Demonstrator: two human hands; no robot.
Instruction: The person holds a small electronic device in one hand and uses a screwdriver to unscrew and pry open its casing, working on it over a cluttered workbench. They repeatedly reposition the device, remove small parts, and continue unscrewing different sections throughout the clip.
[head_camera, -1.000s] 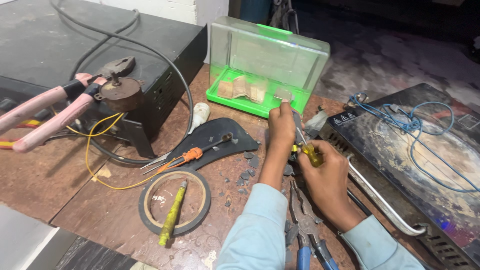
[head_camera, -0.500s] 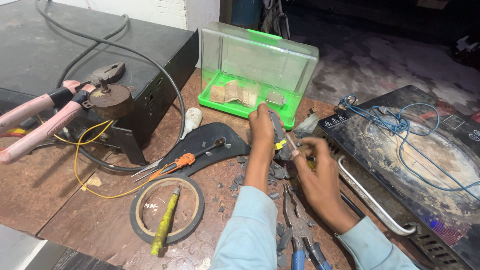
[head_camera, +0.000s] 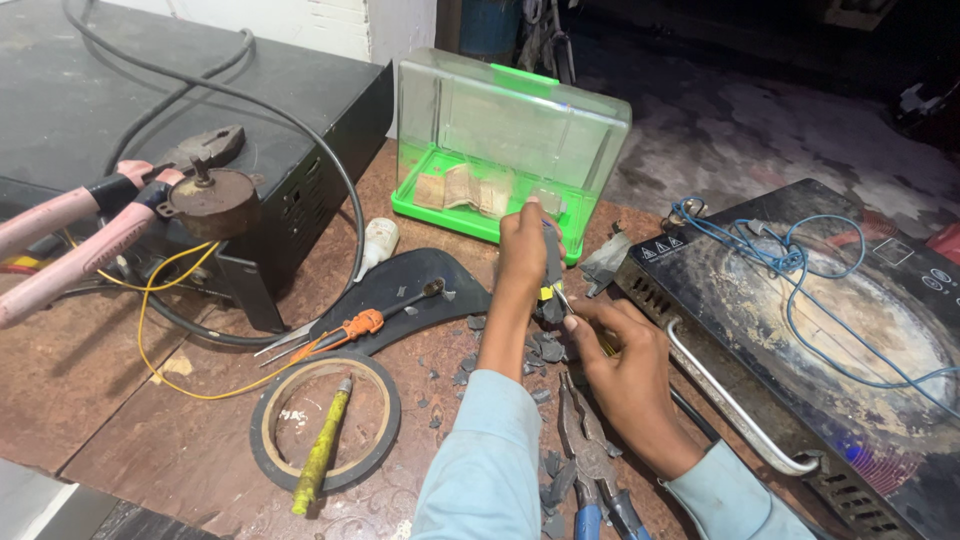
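Left hand (head_camera: 522, 250): fingers gripping small dark part (head_camera: 553, 262), long axis upright | right hand (head_camera: 622, 352): fingers pinched on yellow-tipped tool (head_camera: 553, 293), just below part, touching it.

Even, fairly soft daylight falls on the table (head_camera: 200, 440), brightest on the white wall (head_camera: 300, 20) at the top. The top right background sinks into dark. The clear box (head_camera: 510, 150) shows pale glare on its lid, and the cooktop (head_camera: 800, 300) a dull sheen. Shadows are faint. Focus is sharp; edges bend slightly.
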